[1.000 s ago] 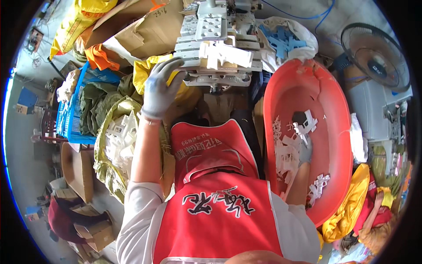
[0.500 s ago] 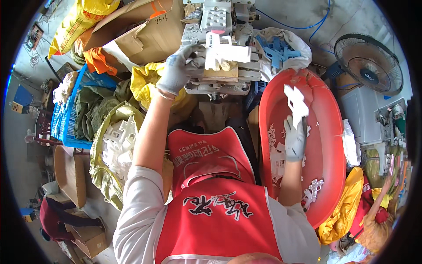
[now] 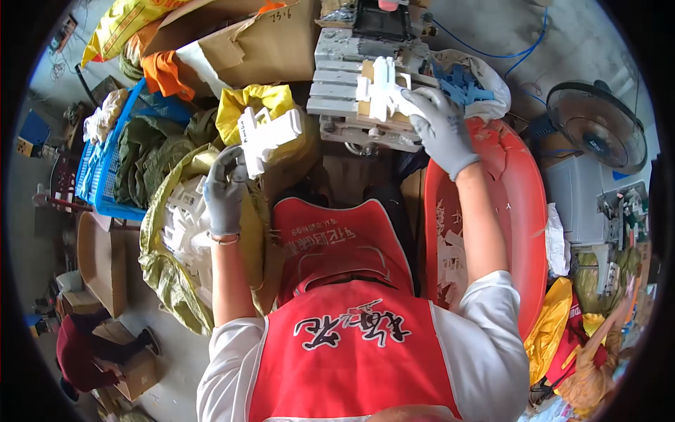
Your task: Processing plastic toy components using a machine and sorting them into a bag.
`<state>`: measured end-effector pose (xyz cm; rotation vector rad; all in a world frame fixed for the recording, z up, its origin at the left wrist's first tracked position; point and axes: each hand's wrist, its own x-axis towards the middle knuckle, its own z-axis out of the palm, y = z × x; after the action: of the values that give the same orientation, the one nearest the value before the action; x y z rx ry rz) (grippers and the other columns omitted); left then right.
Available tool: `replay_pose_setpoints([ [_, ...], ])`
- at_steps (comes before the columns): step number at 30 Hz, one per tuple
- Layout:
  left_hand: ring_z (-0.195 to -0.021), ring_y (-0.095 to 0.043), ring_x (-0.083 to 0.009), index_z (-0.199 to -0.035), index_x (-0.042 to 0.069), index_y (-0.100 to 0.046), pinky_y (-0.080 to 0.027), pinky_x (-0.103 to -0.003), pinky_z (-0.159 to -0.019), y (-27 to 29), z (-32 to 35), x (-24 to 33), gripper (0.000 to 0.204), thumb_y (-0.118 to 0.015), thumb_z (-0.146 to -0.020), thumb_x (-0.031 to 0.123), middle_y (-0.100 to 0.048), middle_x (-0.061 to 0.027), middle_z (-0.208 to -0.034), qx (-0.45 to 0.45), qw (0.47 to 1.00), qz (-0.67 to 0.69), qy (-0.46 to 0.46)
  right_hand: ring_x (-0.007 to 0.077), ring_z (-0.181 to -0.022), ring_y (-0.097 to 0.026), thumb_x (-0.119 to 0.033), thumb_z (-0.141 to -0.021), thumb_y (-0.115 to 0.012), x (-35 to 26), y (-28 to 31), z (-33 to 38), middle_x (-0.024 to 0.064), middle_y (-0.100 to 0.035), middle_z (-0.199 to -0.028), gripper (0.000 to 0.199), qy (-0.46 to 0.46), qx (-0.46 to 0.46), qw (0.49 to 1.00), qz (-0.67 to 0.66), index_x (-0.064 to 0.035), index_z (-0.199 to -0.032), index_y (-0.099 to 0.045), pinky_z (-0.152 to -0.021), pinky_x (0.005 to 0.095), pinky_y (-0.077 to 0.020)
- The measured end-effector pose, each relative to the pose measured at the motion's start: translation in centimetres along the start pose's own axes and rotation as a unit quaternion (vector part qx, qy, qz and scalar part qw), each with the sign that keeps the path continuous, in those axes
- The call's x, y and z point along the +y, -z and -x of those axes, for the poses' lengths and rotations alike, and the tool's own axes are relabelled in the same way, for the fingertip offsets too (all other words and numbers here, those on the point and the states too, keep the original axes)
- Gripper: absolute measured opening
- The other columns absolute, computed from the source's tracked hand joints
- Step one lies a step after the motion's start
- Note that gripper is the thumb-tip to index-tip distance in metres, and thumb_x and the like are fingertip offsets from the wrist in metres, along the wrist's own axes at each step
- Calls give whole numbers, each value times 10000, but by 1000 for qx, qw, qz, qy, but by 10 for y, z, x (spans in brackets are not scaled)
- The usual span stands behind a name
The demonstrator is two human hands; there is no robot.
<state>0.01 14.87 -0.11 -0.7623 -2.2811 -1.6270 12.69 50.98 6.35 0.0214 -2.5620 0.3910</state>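
Note:
My left hand [image 3: 223, 197], in a grey glove, pinches the lower edge of a white plastic moulding [image 3: 271, 138] with angular projections, held up beside the machine. Below that hand is a yellow-green woven sack [image 3: 156, 278] filled with similar white mouldings [image 3: 184, 228]. My right hand [image 3: 443, 130], gloved the same way, reaches over the machine bed [image 3: 334, 91]. Its fingers are closed on the right end of a second white moulding [image 3: 382, 88], which sits over a small tan block on the bed. The gloved fingertips partly cover that end.
At my right stands a long red tub [image 3: 517, 239] with white scraps and pieces inside. Behind it are a white bag of blue plastic pieces [image 3: 460, 84] and a black fan [image 3: 596, 126]. A blue basket [image 3: 105, 176] and cardboard box [image 3: 260, 49] stand left. Another person [image 3: 88, 352] bends at far left.
My left hand has moved from the machine toward the sack with a white moulding. My right hand has brought another moulding from above the red tub to the machine bed. The view has shifted slightly.

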Motion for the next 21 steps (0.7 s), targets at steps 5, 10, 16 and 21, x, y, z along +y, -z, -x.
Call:
replay_pose_setpoints([
  [5,-964,-633,-208,-1042,-9,-634,-498,-312,-854,12,23,6,230,-611,-813,-5,-654,-141,-1048,42,995,-95,-10,339,-1160,-475,-125,-883,-534,-7,8,2,159,-547,-1217,362,79,21,995,54,-58,-1238,-550,-1010,417,-341],
  [10,-936,-632,-223,-1075,37,-633,-511,-301,-801,48,52,-11,308,-672,-771,2,-637,-109,-1134,101,987,-118,-34,286,-1150,-520,-48,-910,-488,-3,6,73,148,-558,-1229,307,-26,91,994,-51,31,-1201,-544,-986,378,-397],
  [16,-1044,-593,-201,-1181,10,-585,-477,-331,-921,137,101,-64,306,-586,-877,36,-624,-111,-1147,126,959,-231,104,283,-1108,-550,-80,-924,-487,57,-19,219,161,-580,-1209,255,-307,73,944,-95,5,-1138,-595,-982,384,-407],
  [21,-968,-646,-205,-1157,45,-624,-522,-295,-805,177,113,-81,273,-581,-924,182,-669,-74,-1100,138,907,-379,121,362,-966,-591,-182,-920,-523,92,-20,317,213,-607,-1063,265,-452,98,887,-14,-38,-1127,-604,-837,411,-471],
])
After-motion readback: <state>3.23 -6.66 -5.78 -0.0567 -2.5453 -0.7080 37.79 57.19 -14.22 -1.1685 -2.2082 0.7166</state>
